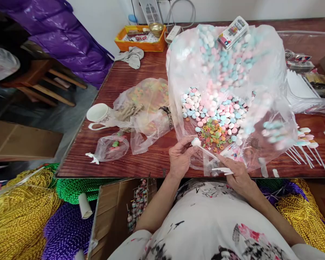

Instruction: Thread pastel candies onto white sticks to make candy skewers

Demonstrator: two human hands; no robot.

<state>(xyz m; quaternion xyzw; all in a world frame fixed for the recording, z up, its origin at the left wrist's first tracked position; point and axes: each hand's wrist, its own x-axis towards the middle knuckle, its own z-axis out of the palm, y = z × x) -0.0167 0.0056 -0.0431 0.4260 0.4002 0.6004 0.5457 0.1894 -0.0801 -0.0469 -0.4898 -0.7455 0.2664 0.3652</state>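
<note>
Between the thumb and fingers of my left hand (180, 156) is a white round piece (196, 142). A thin white stick (209, 153) runs from it toward my right hand (237, 173), whose fingers are closed on the stick's other end. Just beyond my hands lies a large clear plastic bag (178, 68), its opening showing pink, white and blue round pieces (227, 113) and small colored rings (211, 134). White strips (222, 170) lie beside my right hand. Several sticks with pastel pieces on their ends (308, 144) rest at the right.
A white mug (98, 113), a small clear bag (112, 148) and a bag of colored rings (148, 94) stand left. Farther back are an orange tray (141, 46) and a cloth (131, 57). A clear bin (300, 104) is at the right. Bead strands (21, 216) hang below the table edge.
</note>
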